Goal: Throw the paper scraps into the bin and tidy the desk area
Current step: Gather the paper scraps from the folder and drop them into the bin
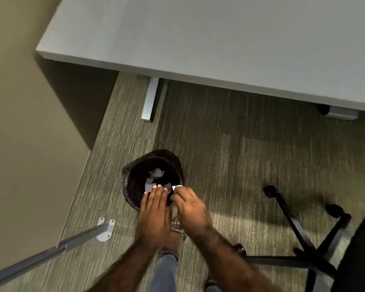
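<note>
A small dark bin (135,165) with a black liner stands on the carpet, and white paper scraps (156,173) lie inside it. Over its near rim my left hand (155,209) is stretched flat, palm down, fingers straight. Beside it my right hand (190,205) is curled and pinches a small white paper scrap (176,188) just above the bin's right edge. The grey desk top (219,34) fills the upper part of the view and shows nothing on it.
A silver desk leg (150,100) stands beyond the bin. A black office chair (358,258) and its wheeled base (293,226) are at the right. A metal bar with a floor bracket (104,229) runs along the lower left, beside a beige wall. My sandalled foot (176,226) is under my hands.
</note>
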A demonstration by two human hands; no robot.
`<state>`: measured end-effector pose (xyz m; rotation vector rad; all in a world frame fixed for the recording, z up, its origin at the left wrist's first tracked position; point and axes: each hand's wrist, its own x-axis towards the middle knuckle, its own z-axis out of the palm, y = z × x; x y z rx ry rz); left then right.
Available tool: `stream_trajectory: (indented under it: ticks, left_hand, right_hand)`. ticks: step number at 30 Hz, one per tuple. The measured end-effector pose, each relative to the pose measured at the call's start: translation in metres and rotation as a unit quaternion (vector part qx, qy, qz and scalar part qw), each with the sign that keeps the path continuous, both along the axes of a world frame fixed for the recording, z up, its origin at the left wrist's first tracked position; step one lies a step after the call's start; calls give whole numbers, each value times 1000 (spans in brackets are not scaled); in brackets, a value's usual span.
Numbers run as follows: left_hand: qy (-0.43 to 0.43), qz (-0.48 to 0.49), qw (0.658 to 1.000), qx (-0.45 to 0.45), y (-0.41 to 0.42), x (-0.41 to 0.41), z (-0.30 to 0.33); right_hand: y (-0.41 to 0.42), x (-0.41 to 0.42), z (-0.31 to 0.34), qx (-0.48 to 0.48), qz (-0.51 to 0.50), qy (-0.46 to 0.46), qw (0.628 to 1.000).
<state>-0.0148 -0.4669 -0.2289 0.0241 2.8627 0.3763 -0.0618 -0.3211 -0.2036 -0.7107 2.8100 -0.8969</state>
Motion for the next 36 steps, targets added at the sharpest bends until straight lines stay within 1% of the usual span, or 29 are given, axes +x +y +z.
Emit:
stream_trajectory:
  ticks: [2,6,10,18,24,29,32,36]
  left_hand:
    - [6,14,1000,9,-11,1,-5]
    - [-10,30,999,-19,-37,3,-9]
    - [-33,49,998,-24,-56,4,-13]
    - [-29,46,998,-25,-64,-6,-4]
    - [-8,16,1000,-10,-43,-19,4]
    - [17,-53,998,-8,-1,-33,15]
    - [23,-95,995,-14,38,-40,28]
    - [35,-142,989,10,96,-42,41]
  right_hand:
    - [-11,-2,-10,14,22,-17,1000]
    - [-33,-4,-20,49,48,-55,996]
    - [-51,-7,-22,33,58,-78,995]
    - [-63,-13,-14,30,52,-101,993]
    - [-39,-6,-6,2,-6,-67,998]
    - [6,9,3,-2,-83,-23,996]
    - [43,21,15,-2,-139,4,990]
    - [95,40,35,11,-238,25,971]
